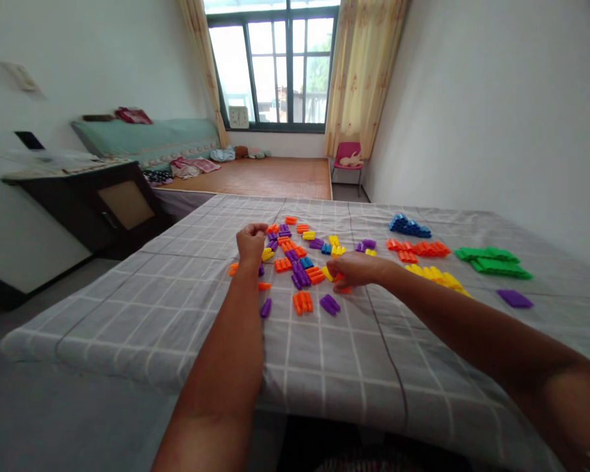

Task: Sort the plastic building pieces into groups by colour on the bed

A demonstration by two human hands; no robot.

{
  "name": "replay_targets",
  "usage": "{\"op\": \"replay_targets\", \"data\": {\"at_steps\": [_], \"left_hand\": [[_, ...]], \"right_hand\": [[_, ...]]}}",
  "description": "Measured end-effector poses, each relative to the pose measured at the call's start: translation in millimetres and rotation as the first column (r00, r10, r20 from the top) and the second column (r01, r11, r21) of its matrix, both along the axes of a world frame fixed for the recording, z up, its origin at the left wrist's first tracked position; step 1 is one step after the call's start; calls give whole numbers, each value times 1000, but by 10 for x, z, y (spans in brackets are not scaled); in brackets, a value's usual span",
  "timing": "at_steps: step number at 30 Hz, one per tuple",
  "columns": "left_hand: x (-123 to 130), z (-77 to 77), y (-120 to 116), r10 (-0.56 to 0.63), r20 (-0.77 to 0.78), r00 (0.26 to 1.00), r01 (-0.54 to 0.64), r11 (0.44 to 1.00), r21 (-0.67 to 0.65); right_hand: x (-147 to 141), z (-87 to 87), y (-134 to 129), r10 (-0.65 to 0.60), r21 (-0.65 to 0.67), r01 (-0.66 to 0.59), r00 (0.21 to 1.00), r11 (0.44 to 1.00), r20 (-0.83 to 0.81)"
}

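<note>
Orange, purple, yellow and blue plastic pieces lie scattered in the middle of the grey checked cloth (177, 288), among them an orange group (303, 303) and a purple group (330, 304) near the front. My left hand (252, 241) is at the left edge of the scatter, its fingers closed near orange pieces; what they hold, if anything, is hidden. At the right side of the scatter, my right hand (351, 270) has its fingers bent down around an orange piece (343, 287), beside a yellow piece (327, 274).
Sorted piles stand on the right: blue (409, 226), orange (417, 249), yellow (437, 278), green (494, 261) and purple (515, 298). Beyond the cloth are a wooden platform (275, 176) and a pink chair (348, 156). A dark cabinet (88, 196) is at the left.
</note>
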State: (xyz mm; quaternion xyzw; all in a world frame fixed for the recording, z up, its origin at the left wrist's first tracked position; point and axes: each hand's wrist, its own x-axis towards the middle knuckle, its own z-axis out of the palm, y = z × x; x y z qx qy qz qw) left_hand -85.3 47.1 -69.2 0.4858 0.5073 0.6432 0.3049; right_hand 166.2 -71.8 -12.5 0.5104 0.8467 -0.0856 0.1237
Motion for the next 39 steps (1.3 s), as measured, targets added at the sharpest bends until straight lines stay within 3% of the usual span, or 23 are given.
{"op": "replay_targets", "data": {"at_steps": [2,7,9,15,27,34,39], "left_hand": [[0,-18,14,-3,-32,999,4,1000,10],[-24,-64,42,-1,-117,993,3,1000,12],[-32,-66,40,6,-156,988,-6,1000,1],[-21,-31,-7,26,-248,968,-21,1000,24],[-51,-21,0,23,-354,935,-18,1000,16],[-45,-15,-15,17,-390,921,-21,1000,-6],[-61,-36,5,11,-423,906,-12,1000,1]], "right_hand": [[52,-28,-37,12,3,-12,997,1000,-70],[184,-57,-91,148,317,-66,959,946,-242],[247,-78,-125,202,337,-111,947,935,-250],[448,-105,-122,216,121,-183,895,976,-389],[496,-90,-174,48,52,-36,964,998,-263],[765,5,-225,95,-169,-173,914,970,-394],[857,10,-277,150,-222,-287,862,932,-484]]}}
